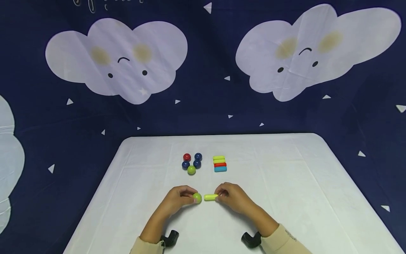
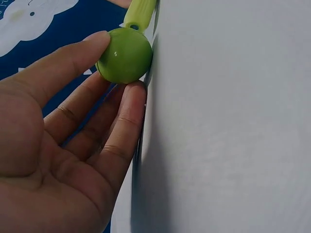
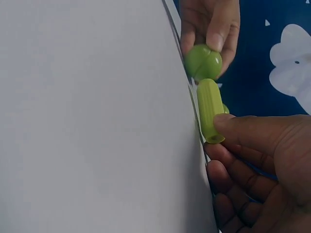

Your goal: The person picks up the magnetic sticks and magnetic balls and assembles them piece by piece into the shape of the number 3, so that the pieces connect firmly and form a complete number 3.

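A shiny green ball [image 1: 197,198] is pinched between the thumb and fingers of my left hand [image 1: 178,199], just above the white table. My right hand [image 1: 233,198] pinches a yellow-green ribbed stick [image 1: 210,197] near its right end. The stick lies level, its free end pointing at the ball with a narrow gap in the head view. A hole shows in the end of the stick [image 2: 140,14] facing the ball in the left wrist view. From the right wrist, the ball [image 3: 203,62] appears just beyond the stick's far end.
Behind the hands sit a red ball [image 1: 187,157], several dark blue balls [image 1: 197,164] and another green ball [image 1: 191,170]. To their right lie two yellow sticks [image 1: 219,159], a red stick [image 1: 220,164] and a blue stick [image 1: 220,169]. A dark blue cloth with clouds hangs behind the table [image 1: 269,169].
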The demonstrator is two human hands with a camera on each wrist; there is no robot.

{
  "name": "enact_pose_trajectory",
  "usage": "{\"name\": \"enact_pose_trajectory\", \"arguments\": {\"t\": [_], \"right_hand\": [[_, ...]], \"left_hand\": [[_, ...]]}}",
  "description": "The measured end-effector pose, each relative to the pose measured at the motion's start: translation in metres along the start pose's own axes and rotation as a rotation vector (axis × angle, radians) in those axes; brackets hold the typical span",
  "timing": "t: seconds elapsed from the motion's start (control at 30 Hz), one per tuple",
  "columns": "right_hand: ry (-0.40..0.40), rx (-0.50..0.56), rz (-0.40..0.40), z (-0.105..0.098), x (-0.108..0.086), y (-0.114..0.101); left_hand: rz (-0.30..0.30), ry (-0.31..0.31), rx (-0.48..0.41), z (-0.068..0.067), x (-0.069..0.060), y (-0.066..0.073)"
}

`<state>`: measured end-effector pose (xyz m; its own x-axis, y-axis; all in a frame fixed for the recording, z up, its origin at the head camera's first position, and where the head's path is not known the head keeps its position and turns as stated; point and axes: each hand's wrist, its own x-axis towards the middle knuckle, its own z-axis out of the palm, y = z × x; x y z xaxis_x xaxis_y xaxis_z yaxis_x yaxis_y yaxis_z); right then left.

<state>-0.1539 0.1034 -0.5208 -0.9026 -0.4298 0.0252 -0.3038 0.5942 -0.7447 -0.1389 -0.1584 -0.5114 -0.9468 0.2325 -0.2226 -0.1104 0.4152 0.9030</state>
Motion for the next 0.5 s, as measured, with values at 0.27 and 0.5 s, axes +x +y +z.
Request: {"name": "enact_pose_trajectory", "arguments": {"t": [0.27,0.5], "right_hand": [[-0.019,0.024,-0.004,0.008,0.001,0.004],[-0.025,0.047,-0.005,0.011,0.001,0.015]], "left_hand": [[0.021,-0.02,-0.056,0.002,0.0,0.001],[0.014,-0.038,-0.043,0.001,0.001,-0.002]]}}
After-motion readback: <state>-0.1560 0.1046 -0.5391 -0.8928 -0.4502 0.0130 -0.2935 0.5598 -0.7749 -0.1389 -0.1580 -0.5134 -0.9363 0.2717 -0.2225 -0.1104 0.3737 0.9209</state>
